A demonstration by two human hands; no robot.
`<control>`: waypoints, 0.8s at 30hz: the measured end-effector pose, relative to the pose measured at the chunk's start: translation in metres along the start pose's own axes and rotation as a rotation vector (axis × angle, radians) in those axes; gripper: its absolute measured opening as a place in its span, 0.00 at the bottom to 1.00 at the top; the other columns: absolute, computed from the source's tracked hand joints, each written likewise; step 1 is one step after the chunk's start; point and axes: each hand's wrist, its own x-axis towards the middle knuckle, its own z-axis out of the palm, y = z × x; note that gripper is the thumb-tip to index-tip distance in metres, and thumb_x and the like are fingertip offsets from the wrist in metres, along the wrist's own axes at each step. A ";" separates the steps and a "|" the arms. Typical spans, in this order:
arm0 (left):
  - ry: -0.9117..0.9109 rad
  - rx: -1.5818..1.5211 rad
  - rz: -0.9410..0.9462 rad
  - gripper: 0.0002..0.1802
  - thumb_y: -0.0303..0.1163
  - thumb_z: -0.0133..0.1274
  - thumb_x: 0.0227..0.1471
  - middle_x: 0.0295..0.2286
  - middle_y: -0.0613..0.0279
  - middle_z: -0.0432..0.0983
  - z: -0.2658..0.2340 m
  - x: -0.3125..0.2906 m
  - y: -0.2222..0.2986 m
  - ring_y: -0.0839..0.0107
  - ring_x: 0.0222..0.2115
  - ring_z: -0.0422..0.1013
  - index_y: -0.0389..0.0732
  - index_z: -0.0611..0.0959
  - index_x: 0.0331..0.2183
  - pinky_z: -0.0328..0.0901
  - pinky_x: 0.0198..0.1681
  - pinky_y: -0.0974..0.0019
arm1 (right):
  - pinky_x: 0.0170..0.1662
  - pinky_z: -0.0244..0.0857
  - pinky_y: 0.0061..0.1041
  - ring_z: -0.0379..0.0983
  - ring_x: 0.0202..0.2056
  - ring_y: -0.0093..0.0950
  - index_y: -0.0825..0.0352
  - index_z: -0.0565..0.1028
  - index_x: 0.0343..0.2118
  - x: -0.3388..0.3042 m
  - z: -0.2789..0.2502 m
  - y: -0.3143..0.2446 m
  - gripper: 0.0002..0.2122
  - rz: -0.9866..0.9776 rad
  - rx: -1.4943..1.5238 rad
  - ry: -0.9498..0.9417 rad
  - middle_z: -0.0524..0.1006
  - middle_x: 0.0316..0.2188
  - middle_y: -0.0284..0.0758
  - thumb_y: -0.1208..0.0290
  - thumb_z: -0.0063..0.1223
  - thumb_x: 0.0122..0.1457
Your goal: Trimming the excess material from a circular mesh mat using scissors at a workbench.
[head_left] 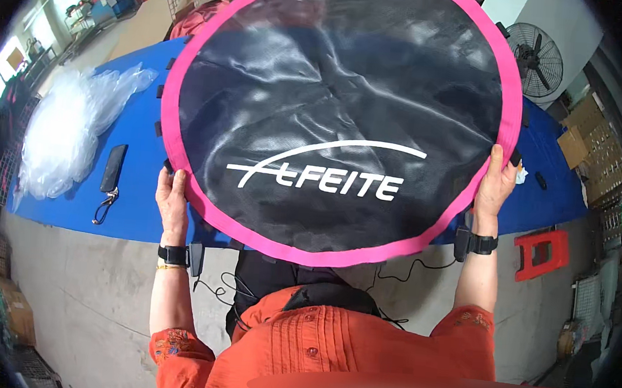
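clearly, in the head view, left hand (172,202) and right hand (495,187) grasp the round mat (337,124) by its sides over the blue table (145,190). pink edging (303,255) already lines everything visible; the cropped far end cannot be judged. the centre looks glossy, black, creased; the edging, matte fabric.

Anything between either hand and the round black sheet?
Nothing visible. The left hand and right hand each hold the pink edge of the round black sheet directly, thumbs in front. What's behind the sheet is hidden.
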 end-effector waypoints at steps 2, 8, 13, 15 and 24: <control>0.024 0.024 -0.040 0.20 0.34 0.59 0.69 0.32 0.75 0.74 0.000 0.005 -0.008 0.84 0.31 0.67 0.38 0.79 0.57 0.63 0.32 0.75 | 0.54 0.65 0.22 0.72 0.46 0.18 0.68 0.80 0.52 0.001 0.000 -0.012 0.12 0.004 -0.035 0.003 0.80 0.45 0.26 0.65 0.56 0.74; -0.055 0.261 0.016 0.29 0.37 0.58 0.67 0.36 0.63 0.78 0.003 0.015 -0.029 0.75 0.35 0.73 0.34 0.72 0.63 0.70 0.38 0.68 | 0.57 0.64 0.24 0.72 0.48 0.20 0.67 0.79 0.54 0.004 0.003 -0.032 0.12 -0.201 0.034 0.022 0.79 0.48 0.28 0.67 0.56 0.74; -0.131 0.536 0.001 0.36 0.42 0.60 0.64 0.56 0.37 0.75 0.002 0.010 -0.039 0.49 0.59 0.73 0.30 0.70 0.64 0.67 0.62 0.52 | 0.58 0.63 0.24 0.72 0.50 0.19 0.67 0.79 0.55 0.001 0.021 -0.063 0.12 -0.280 -0.011 -0.016 0.79 0.49 0.28 0.69 0.57 0.73; -0.136 0.550 0.021 0.36 0.42 0.60 0.65 0.57 0.37 0.75 0.005 0.008 -0.030 0.49 0.60 0.72 0.29 0.70 0.64 0.66 0.63 0.52 | 0.57 0.64 0.23 0.72 0.49 0.18 0.67 0.79 0.55 0.001 0.032 -0.069 0.11 -0.297 0.043 -0.056 0.80 0.48 0.27 0.72 0.57 0.73; -0.441 -0.154 0.058 0.36 0.54 0.47 0.73 0.59 0.48 0.74 0.066 -0.030 0.142 0.59 0.58 0.73 0.36 0.68 0.67 0.71 0.59 0.53 | 0.49 0.74 0.31 0.82 0.41 0.35 0.69 0.81 0.46 -0.003 0.064 -0.138 0.16 -0.803 0.045 -0.270 0.85 0.42 0.42 0.91 0.63 0.55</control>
